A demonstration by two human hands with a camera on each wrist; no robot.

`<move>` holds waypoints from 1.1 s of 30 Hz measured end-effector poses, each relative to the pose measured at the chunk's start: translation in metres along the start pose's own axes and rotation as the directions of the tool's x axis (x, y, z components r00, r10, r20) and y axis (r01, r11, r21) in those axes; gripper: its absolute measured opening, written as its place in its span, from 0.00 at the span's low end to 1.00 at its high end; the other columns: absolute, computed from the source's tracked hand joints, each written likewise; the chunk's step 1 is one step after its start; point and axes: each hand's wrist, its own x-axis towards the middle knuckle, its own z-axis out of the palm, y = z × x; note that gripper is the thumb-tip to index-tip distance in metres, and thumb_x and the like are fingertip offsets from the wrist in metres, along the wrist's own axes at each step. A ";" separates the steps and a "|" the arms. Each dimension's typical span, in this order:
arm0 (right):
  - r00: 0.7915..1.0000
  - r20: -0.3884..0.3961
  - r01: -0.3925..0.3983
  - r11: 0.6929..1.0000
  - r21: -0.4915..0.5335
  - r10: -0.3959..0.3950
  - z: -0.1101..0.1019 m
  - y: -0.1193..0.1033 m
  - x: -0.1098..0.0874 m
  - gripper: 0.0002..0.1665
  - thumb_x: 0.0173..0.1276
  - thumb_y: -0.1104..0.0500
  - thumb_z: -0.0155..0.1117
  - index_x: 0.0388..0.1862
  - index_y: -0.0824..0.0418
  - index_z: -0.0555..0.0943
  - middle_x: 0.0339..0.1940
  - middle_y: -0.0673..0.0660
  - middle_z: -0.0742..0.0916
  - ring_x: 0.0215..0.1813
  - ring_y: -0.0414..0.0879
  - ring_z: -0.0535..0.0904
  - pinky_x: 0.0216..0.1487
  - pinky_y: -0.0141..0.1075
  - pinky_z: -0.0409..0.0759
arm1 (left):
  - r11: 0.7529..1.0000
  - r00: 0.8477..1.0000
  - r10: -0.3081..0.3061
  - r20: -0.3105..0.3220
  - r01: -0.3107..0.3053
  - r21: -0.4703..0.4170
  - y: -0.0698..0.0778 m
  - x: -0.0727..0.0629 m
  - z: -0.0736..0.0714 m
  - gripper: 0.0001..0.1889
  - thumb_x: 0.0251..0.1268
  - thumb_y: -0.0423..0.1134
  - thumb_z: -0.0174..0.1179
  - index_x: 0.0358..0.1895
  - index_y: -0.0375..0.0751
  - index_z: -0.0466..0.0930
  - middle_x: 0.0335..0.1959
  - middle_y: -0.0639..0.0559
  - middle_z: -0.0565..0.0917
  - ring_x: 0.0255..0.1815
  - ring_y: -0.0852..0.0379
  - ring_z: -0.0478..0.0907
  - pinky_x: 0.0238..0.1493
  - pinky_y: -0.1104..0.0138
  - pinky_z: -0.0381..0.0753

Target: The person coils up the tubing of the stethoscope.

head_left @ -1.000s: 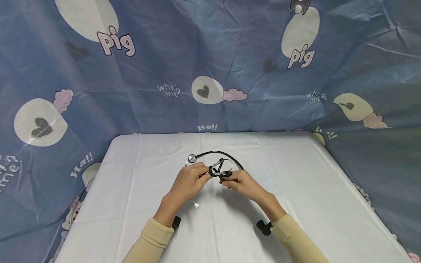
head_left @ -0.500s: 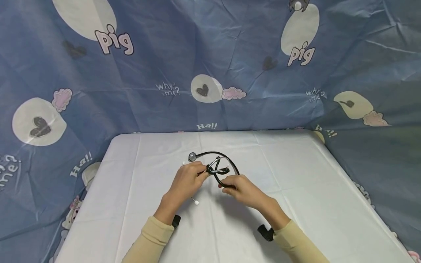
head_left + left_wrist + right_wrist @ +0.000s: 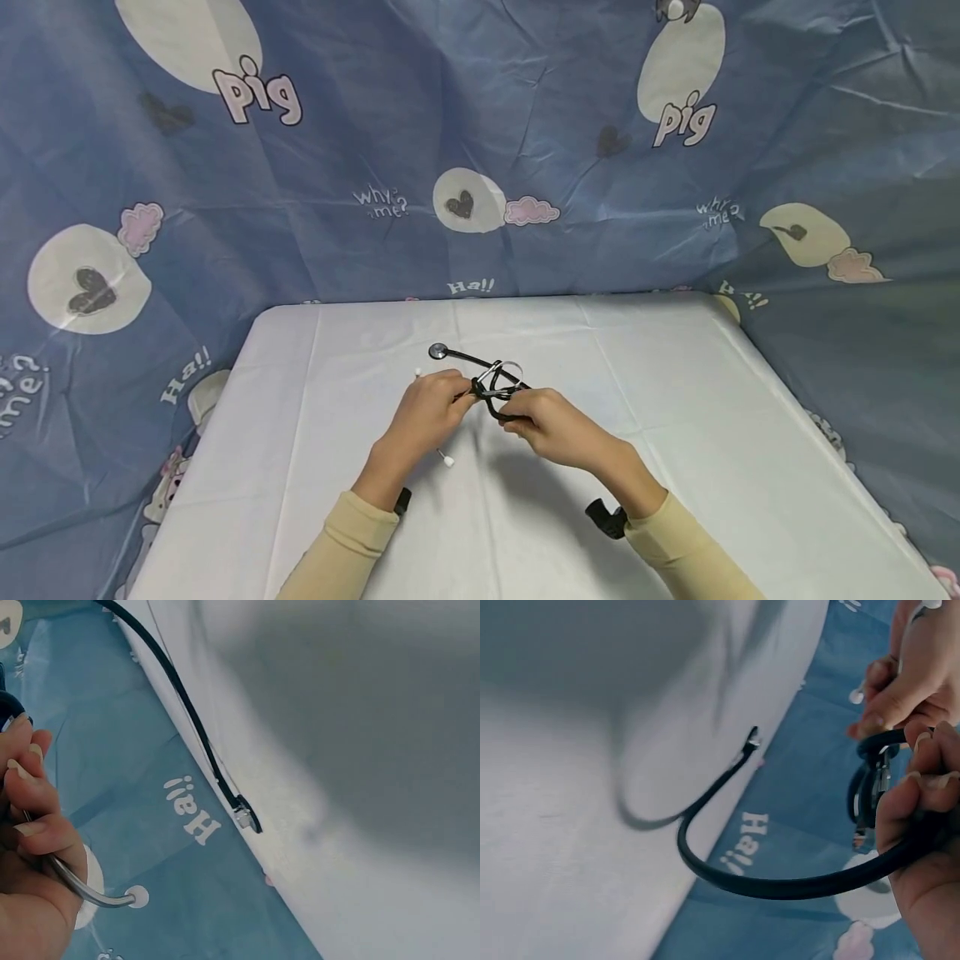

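A black-tubed stethoscope is between both hands above the white table. My left hand (image 3: 429, 410) grips it by the metal ear tubes (image 3: 86, 891); white ear tips (image 3: 447, 461) stick out on either side of that hand. My right hand (image 3: 553, 425) pinches the black tubing (image 3: 780, 887) close to the left hand. Between the hands the tubing is looped, with silver metal parts and a thin pale ring (image 3: 513, 369) at the loop; their exact kind is unclear. From the right hand the tubing runs back to the round chest piece (image 3: 438, 351), which lies toward the table's far side.
A white cloth (image 3: 390, 333) covers the table. Behind and beside it hangs a blue printed curtain (image 3: 300, 208). Black wrist cameras (image 3: 606, 518) sit under the forearms.
My right hand shifts down along the tubing, then back up a little. The tubing's wide arc toward the chest piece now looks nearly straight. The left hand stays nearly still.
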 end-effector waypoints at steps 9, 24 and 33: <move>0.998 -0.064 0.012 0.999 -0.033 -0.014 -0.013 -0.008 0.011 0.06 0.66 0.66 0.66 0.40 0.58 0.86 0.35 0.47 0.87 0.37 0.37 0.80 0.42 0.31 0.80 | 0.999 0.998 0.033 0.057 -0.033 0.000 0.006 0.000 -0.003 0.14 0.63 0.40 0.66 0.20 0.54 0.76 0.21 0.64 0.71 0.22 0.66 0.65 0.26 0.71 0.66; 0.993 -0.113 -0.024 0.999 0.029 0.027 -0.023 0.002 0.027 0.04 0.63 0.66 0.70 0.35 0.58 0.87 0.29 0.47 0.85 0.30 0.35 0.74 0.34 0.28 0.77 | 0.981 0.972 0.185 0.142 -0.174 -0.085 0.011 -0.002 -0.009 0.09 0.67 0.44 0.64 0.26 0.53 0.82 0.22 0.66 0.71 0.23 0.69 0.66 0.27 0.74 0.67; 0.993 -0.088 -0.065 0.990 0.123 0.076 -0.030 0.009 0.032 0.05 0.60 0.63 0.72 0.36 0.57 0.89 0.28 0.47 0.84 0.29 0.36 0.75 0.32 0.30 0.78 | 0.954 0.955 0.284 0.087 -0.273 -0.126 0.010 -0.001 -0.009 0.15 0.66 0.43 0.65 0.20 0.55 0.74 0.21 0.65 0.71 0.23 0.69 0.65 0.27 0.75 0.66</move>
